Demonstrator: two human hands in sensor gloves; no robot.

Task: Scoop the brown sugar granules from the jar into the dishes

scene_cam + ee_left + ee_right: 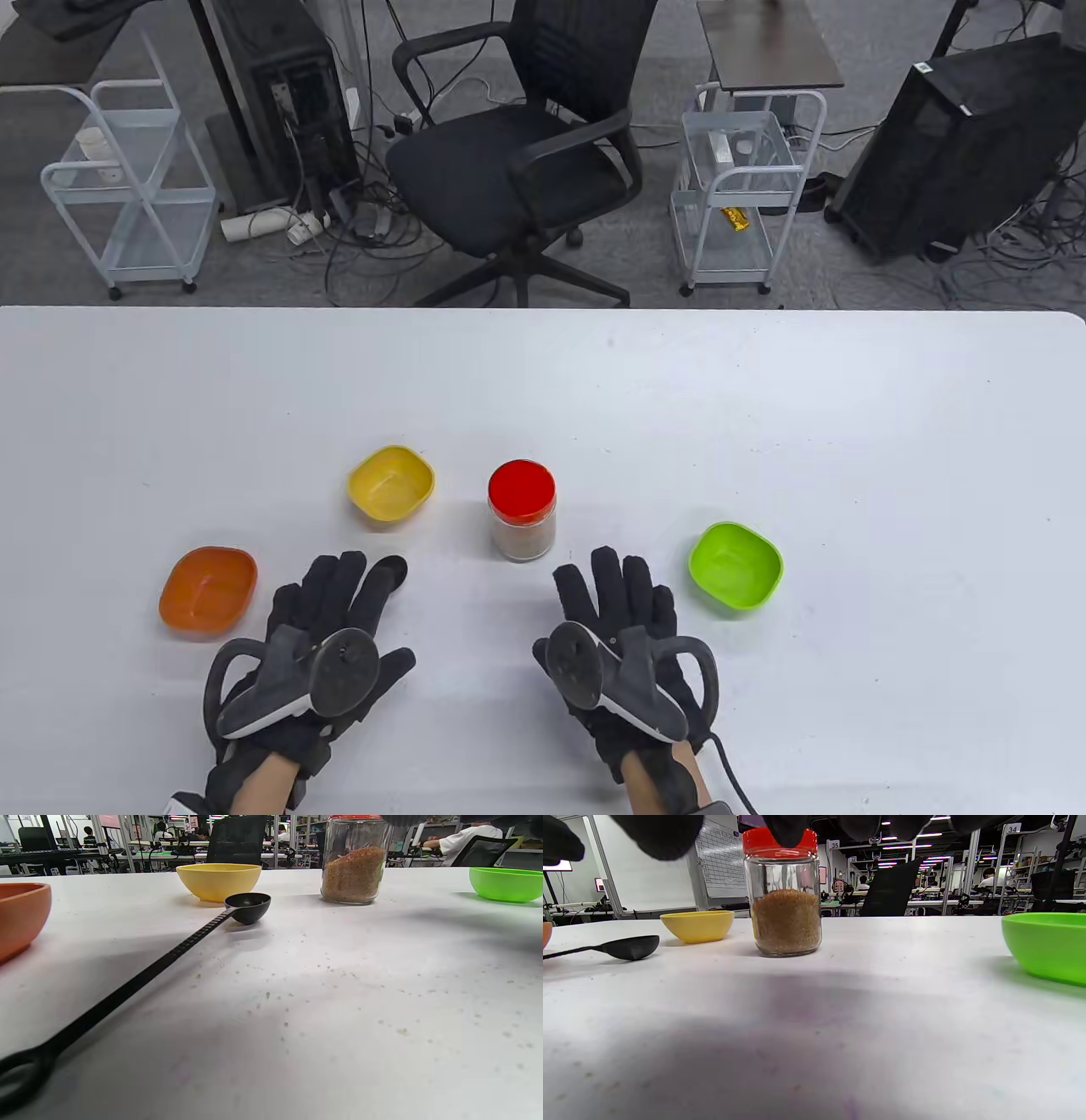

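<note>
A glass jar of brown sugar stands mid-table with its red lid on; it also shows in the wrist views. Around it sit a yellow dish, an orange dish and a green dish, all looking empty. A black scoop lies flat on the table, its bowl poking out past my left hand. That hand hovers flat over the handle, fingers straight. My right hand is spread flat just in front of the jar, holding nothing; its fingertips hang at the view's top.
Scattered sugar grains lie on the white table. Beyond its far edge stand an office chair, two wire carts and computer towers.
</note>
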